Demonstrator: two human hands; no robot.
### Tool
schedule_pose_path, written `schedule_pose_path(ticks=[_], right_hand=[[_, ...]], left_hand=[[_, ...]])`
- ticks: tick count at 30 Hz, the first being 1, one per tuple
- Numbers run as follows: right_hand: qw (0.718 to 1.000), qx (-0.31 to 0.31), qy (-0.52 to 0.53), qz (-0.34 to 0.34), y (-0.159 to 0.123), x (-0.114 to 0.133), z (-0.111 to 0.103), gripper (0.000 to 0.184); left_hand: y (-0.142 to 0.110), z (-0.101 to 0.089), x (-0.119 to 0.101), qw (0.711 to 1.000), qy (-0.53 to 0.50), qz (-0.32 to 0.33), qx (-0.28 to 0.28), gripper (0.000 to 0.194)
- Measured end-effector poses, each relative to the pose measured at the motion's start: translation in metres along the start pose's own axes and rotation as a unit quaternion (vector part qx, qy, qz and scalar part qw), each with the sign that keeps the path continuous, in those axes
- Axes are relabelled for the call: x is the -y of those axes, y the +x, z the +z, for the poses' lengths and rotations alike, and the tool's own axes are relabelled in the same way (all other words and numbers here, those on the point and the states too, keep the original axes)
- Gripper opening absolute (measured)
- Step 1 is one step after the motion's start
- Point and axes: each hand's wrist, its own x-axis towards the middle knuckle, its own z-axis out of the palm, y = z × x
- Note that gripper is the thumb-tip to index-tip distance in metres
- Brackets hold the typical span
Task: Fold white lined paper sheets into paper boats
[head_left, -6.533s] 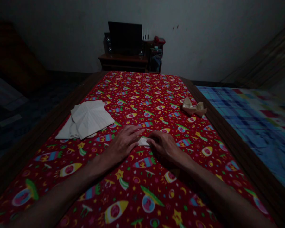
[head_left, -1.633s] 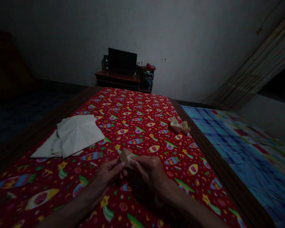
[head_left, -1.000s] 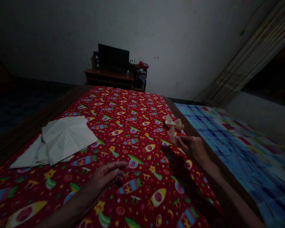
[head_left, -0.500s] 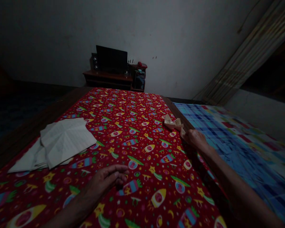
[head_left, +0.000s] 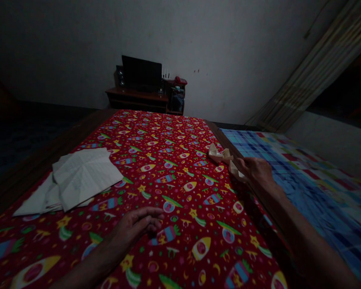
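A red patterned cloth point(head_left: 168, 176) covered the bench point(head_left: 57, 144), with a stack of creased paper sheets point(head_left: 87, 176) toward its left edge. The left hand point(head_left: 136, 224) was over the cloth, loosely curled, its grip slack and visibly holding nothing. The right hand point(head_left: 258, 170) was at the nearer folded paper point(head_left: 235, 171), just beside the farther folded paper point(head_left: 216, 155), by the right edge; whether its grip pinched could not be told. The step seemed to be positioning that piece, the next move calling for a light touch.

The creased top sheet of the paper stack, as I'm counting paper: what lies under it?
More pale sheets stick out left from under the top sheet; their number and covered parts cannot be seen.
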Motion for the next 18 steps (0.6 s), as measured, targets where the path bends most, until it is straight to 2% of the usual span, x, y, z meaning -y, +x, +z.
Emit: schedule_pose_path(ticks=[1,2,4,6,9,11,12,14,16,17,18], right_hand=[[1.000,-0.018,0.004,0.008,-0.003,0.005,-0.006,0.044],[0.997,-0.065,0.031,0.012,-0.008,0.012,-0.012,0.045],[0.984,-0.136,0.110,-0.024,-0.025,0.033,-0.018,0.045],[0.968,-0.108,0.185,-0.127,-0.049,0.063,-0.014,0.043],[0.935,-0.064,0.213,-0.276,-0.090,0.112,0.006,0.041],[0.914,-0.054,0.223,-0.335,-0.112,0.137,0.020,0.040],[0.908,-0.057,0.234,-0.343,-0.119,0.145,0.026,0.039],[0.901,-0.044,0.246,-0.354,-0.127,0.155,0.032,0.037],[0.900,-0.029,0.256,-0.353,-0.129,0.158,0.033,0.035],[0.899,-0.021,0.261,-0.352,-0.129,0.158,0.033,0.033],[0.897,-0.015,0.266,-0.351,-0.129,0.158,0.032,0.031]], left_hand=[[0.000,0.000,0.000,1.000,-0.001,0.001,0.004,0.039],[-0.001,0.000,0.001,1.000,-0.002,0.002,0.007,0.038],[-0.001,0.001,0.002,1.000,0.000,0.006,0.006,0.038],[-0.002,0.002,0.000,1.000,0.021,0.013,-0.005,0.038],[-0.005,-0.001,-0.014,0.992,0.115,0.035,-0.030,0.035],[-0.007,-0.010,-0.030,0.975,0.202,0.074,-0.058,0.033],[-0.008,-0.018,-0.040,0.959,0.249,0.108,-0.087,0.030],[-0.008,-0.041,-0.057,0.895,0.370,0.207,-0.141,0.027],[-0.006,-0.069,-0.067,0.808,0.484,0.281,-0.182,0.029],[-0.005,-0.084,-0.069,0.761,0.542,0.298,-0.198,0.031],[-0.002,-0.099,-0.068,0.719,0.605,0.284,-0.193,0.038]])
